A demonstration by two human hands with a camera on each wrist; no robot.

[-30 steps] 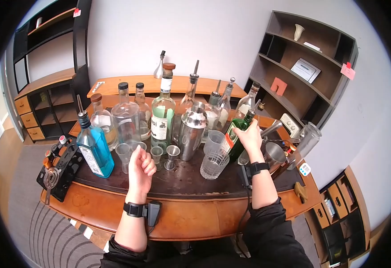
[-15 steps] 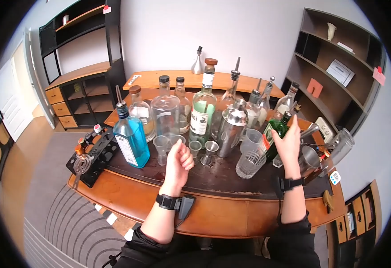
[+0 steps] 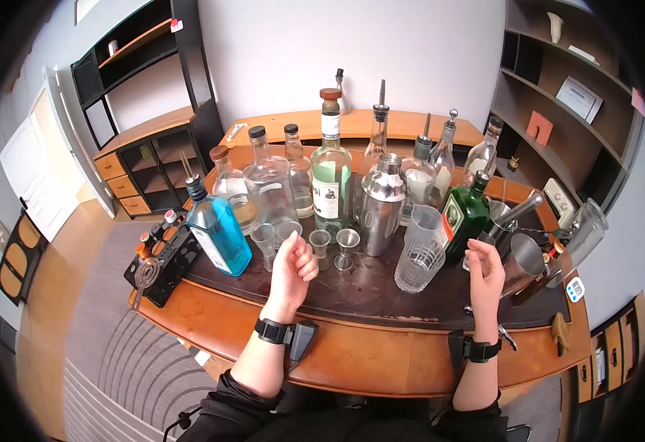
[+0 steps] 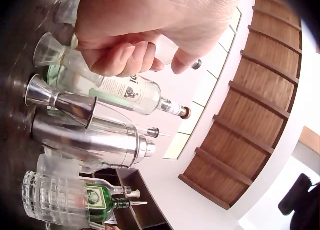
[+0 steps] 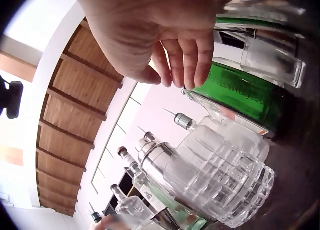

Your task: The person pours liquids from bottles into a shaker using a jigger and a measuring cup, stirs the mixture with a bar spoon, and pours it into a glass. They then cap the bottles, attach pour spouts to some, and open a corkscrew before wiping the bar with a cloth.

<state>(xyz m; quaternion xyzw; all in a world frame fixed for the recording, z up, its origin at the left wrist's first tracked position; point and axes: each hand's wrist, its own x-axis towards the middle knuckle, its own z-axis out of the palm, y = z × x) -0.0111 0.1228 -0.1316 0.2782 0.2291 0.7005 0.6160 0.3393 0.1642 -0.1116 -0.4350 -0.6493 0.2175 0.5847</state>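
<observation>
My right hand (image 3: 486,276) hovers with loosely bent fingers and nothing in it, in front of the green bottle (image 3: 467,214), which stands upright. In the right wrist view, the green bottle (image 5: 240,92) is beside the fingertips. Just left of it are the cut mixing glass (image 3: 420,264) and a frosted cup (image 3: 423,222). My left hand (image 3: 293,274) is raised, fingers loosely curled and empty, before small glasses (image 3: 263,239). The metal jigger (image 3: 347,247) and the steel shaker (image 3: 383,210) stand to its right; the left wrist view shows the jigger (image 4: 60,99) below the hand.
A blue bottle (image 3: 221,232) and a black rack (image 3: 162,265) are at the left. Several clear bottles line the back, with a tall labelled one (image 3: 330,180) in the middle. At the right are a metal tin (image 3: 523,259) and a tall glass (image 3: 584,228).
My right hand has let go of the green bottle and drawn back toward me, leaving the bottle standing. The head view has swung left; my left hand stays loosely curled.
</observation>
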